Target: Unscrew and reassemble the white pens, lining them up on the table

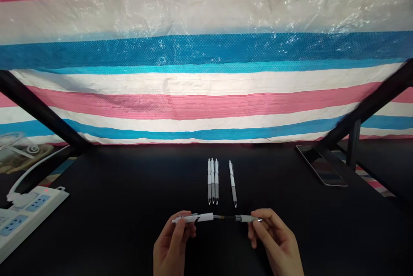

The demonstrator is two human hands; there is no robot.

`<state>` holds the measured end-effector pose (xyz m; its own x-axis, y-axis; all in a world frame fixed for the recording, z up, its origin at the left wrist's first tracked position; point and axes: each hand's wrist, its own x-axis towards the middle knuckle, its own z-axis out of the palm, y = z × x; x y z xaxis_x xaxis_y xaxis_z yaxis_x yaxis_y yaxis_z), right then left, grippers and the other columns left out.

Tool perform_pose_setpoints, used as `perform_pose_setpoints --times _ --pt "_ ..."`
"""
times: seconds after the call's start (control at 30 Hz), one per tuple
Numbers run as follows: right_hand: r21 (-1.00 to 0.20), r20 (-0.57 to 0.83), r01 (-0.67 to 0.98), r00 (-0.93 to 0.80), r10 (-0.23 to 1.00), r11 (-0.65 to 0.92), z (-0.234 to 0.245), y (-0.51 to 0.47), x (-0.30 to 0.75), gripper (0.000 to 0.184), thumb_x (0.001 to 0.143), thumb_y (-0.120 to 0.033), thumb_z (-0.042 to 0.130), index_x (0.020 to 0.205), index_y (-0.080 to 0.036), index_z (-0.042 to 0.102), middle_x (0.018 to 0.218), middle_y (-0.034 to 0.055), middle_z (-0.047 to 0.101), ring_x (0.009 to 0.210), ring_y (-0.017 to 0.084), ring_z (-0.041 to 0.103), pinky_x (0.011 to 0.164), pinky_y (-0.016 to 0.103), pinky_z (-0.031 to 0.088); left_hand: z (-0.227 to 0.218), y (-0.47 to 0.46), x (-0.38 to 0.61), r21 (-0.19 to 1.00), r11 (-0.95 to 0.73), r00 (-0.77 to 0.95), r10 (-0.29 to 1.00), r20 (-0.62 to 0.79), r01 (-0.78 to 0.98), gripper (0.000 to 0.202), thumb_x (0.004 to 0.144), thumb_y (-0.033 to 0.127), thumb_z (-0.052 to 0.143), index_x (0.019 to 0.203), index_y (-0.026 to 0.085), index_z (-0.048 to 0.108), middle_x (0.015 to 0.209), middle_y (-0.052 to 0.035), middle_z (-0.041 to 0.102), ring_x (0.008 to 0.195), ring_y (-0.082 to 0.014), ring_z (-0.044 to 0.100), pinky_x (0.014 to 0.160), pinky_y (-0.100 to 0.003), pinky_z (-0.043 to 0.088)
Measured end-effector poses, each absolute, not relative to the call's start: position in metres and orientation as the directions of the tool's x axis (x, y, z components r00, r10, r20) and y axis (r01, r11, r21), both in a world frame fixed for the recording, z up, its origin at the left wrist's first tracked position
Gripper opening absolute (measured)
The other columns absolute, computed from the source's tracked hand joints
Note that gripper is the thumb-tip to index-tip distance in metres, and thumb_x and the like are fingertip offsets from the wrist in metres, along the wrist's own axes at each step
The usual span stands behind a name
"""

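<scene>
Between my hands a ballpoint pen is pulled apart lengthwise, with its thin refill (224, 217) bridging the gap. My left hand (176, 235) pinches the white pen barrel (205, 217) near its clip end. In my right hand (272, 235), thumb and fingers close on the grey grip section (244, 218), whose metal tip points right. Beyond them, three white-and-grey pens (212, 181) lie side by side on the black table (135, 190). A single similar pen (232, 183) lies slightly apart to their right.
A smartphone (322, 166) lies at the back right. On the left is a white power strip (34, 213) with a plugged-in cable (35, 166). Black frame bars (41, 110) slant up at both sides, before a striped plastic sheet (206, 82).
</scene>
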<state>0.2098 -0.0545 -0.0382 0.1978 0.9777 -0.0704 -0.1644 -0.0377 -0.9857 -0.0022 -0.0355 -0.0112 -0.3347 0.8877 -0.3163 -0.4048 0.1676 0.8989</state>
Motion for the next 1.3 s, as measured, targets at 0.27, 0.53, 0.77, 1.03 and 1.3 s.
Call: perform_pose_setpoints --times 0.27,0.53,0.77,1.03,1.3 --pt "-0.999 -0.042 -0.006 0.060 0.997 -0.042 -0.022 -0.053 0.197 0.030 0.084 -0.047 0.067 0.094 -0.020 0.072 0.075 0.0083 0.074 0.052 0.018 0.064 0.051 0.028 0.053 -0.006 -0.037 0.003 0.933 0.234 -0.209 0.932 -0.295 -0.274 0.045 0.062 0.054 0.081 0.081 0.013 0.079 0.067 -0.0079 0.072 0.065 -0.0223 0.066 0.061 -0.028 0.057" --pt "-0.976 0.068 0.211 0.067 0.995 0.052 -0.027 -0.058 0.192 0.048 0.094 -0.051 0.048 0.064 -0.021 0.070 0.053 0.0034 0.064 0.044 0.015 0.057 0.045 0.023 0.044 -0.004 -0.040 0.008 0.935 0.205 -0.226 0.934 -0.275 -0.290 0.037 0.063 0.050 0.081 0.076 0.016 0.078 0.066 -0.0068 0.071 0.062 -0.0207 0.065 0.060 -0.028 0.056" --pt "-0.994 0.018 0.108 0.132 0.991 0.003 -0.030 -0.058 0.191 0.033 0.089 -0.054 0.057 0.094 -0.023 0.067 0.067 0.0037 0.068 0.055 0.018 0.062 0.048 0.024 0.046 -0.003 -0.040 0.006 0.943 0.166 -0.274 0.930 -0.247 -0.287 0.036 0.064 0.050 0.081 0.075 0.016 0.078 0.065 -0.0046 0.070 0.061 -0.0179 0.063 0.059 -0.023 0.054" --pt "-0.993 0.030 0.113 0.125 0.992 0.016 -0.032 -0.058 0.190 0.034 0.089 -0.054 0.058 0.104 -0.024 0.064 0.079 0.0039 0.073 0.043 0.013 0.059 0.050 0.024 0.050 -0.003 -0.040 0.008 0.940 0.183 -0.280 0.922 -0.266 -0.290 0.035 0.062 0.049 0.082 0.074 0.016 0.078 0.066 -0.0054 0.070 0.061 -0.0191 0.064 0.058 -0.025 0.055" --pt "-0.971 0.113 0.219 0.075 0.991 0.094 -0.033 -0.057 0.190 0.028 0.090 -0.048 0.056 0.095 -0.023 0.068 0.064 0.0001 0.067 0.051 0.015 0.062 0.059 0.024 0.050 -0.007 -0.038 0.005 0.925 0.197 -0.273 0.917 -0.291 -0.324 0.038 0.061 0.050 0.083 0.075 0.015 0.078 0.065 -0.0045 0.068 0.061 -0.0187 0.061 0.056 -0.025 0.053"
